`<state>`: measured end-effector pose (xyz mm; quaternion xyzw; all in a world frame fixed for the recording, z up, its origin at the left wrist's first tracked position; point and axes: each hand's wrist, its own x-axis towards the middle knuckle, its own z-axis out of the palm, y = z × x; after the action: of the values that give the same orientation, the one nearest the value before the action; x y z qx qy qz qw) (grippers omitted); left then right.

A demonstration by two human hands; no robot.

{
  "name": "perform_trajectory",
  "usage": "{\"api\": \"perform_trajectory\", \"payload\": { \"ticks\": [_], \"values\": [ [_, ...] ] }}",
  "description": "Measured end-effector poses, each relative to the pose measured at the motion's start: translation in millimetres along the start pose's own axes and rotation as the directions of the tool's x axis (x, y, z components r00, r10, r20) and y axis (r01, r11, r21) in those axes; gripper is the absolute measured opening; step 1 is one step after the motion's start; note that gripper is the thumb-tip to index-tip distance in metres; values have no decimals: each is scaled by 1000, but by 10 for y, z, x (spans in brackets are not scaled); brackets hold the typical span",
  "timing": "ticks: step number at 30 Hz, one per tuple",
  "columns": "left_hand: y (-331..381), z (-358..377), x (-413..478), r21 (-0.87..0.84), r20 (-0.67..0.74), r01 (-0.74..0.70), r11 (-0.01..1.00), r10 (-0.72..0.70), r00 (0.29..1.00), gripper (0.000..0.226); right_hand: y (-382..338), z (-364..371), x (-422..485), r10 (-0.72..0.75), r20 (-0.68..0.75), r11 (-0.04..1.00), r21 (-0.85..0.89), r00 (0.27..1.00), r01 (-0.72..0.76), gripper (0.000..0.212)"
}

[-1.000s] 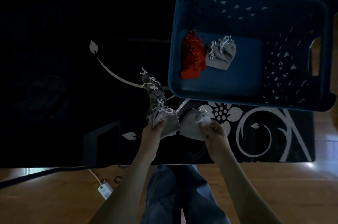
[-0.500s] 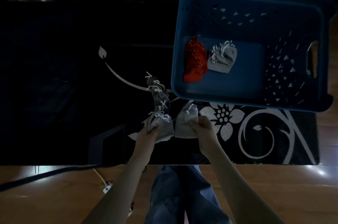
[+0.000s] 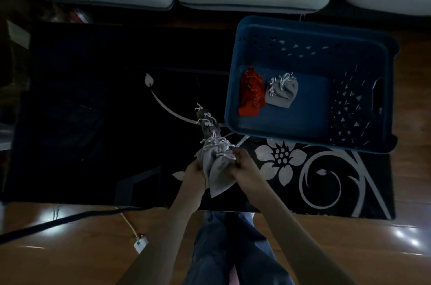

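While both hands close in at the near edge of the table [image 3: 93, 121], the hold looks thin to me. The left hand [image 3: 194, 171] curls round the bundle [image 3: 215, 163] from nine o'clock. The right hand [image 3: 245, 167] pinches it from three o'clock, close to the cords [image 3: 219, 145]. The bundle is several grey pouches bunched together over the table's front edge, with one corner hanging free at six o'clock.

I'd guess it is bound for the basket [image 3: 229, 110], at about one o'clock from the hands. If either hand eases off early, a pouch could slip out of the middle and drop to the floor [image 3: 70, 249]. The cords might also catch the loose pouches [image 3: 206, 121] at twelve o'clock, just beyond the bundle, and drag them along. I cannot tell whether the two lots touch.

The tabletop is black and glossy with a silver leaf-and-flower pattern, so cloth would slide on it. The pouches are soft, matte and limp, and their pale cords are knotted.

The basket is hard blue plastic, rectangular with rounded corners. Its walls are pierced with small triangles and there is a handle slot at its three o'clock end. On its floor a red pouch [image 3: 250, 93] lies against a grey pouch [image 3: 282, 94].
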<state>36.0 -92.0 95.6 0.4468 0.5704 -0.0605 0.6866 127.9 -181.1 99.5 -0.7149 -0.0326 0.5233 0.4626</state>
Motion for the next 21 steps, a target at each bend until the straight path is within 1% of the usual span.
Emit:
{"api": "perform_trajectory", "payload": {
  "ticks": [2,5,6,7,9,10,11,13,14,16,18,19,21],
  "values": [
    [74,-70,-86,-89,5,22,996,-21,1000,30,-43,52,-23,-15,-34,1000,5,999,15,32],
    [86,-181,-120,-66,33,-88,994,91,995,25,-121,100,-32,-15,-48,1000,-9,999,14,39],
    [106,-213,-143,-80,35,-100,992,103,994,25,-155,122,-19,-17,-50,999,-40,999,16,36],
    [153,-229,-168,-112,25,-118,987,122,992,30,-184,144,-2,-37,-60,994,-107,998,30,32],
    [242,-260,-177,-274,28,-86,958,97,995,43,-240,188,46,-61,-59,957,-286,996,42,34],
    [296,-276,-184,-334,30,-66,940,81,996,50,-316,207,30,-54,-48,954,-297,997,37,33],
    [348,-292,-193,-372,35,-57,927,75,997,55,-416,215,16,-65,-29,961,-270,998,54,29],
    [449,-298,-223,-381,27,-59,923,74,997,64,-584,199,-39,-81,15,981,-174,997,83,19],
    [529,-294,-248,-382,42,-65,922,87,995,66,-679,175,-62,-89,26,985,-143,996,92,19],
    [703,-272,-278,-356,60,-101,929,130,990,58,-830,113,-83,-121,34,984,-127,992,124,22],
    [900,-234,-303,-274,82,-160,948,189,978,46,-997,10,-69,-148,43,982,-114,988,152,30],
    [986,-212,-313,-242,103,-199,950,229,968,44,-1091,-61,-62,-168,56,977,-122,984,173,31],
    [1157,-150,-297,-191,139,-250,949,278,950,41,-1258,-237,-20,-178,76,965,-182,981,189,25]
  ]
}}
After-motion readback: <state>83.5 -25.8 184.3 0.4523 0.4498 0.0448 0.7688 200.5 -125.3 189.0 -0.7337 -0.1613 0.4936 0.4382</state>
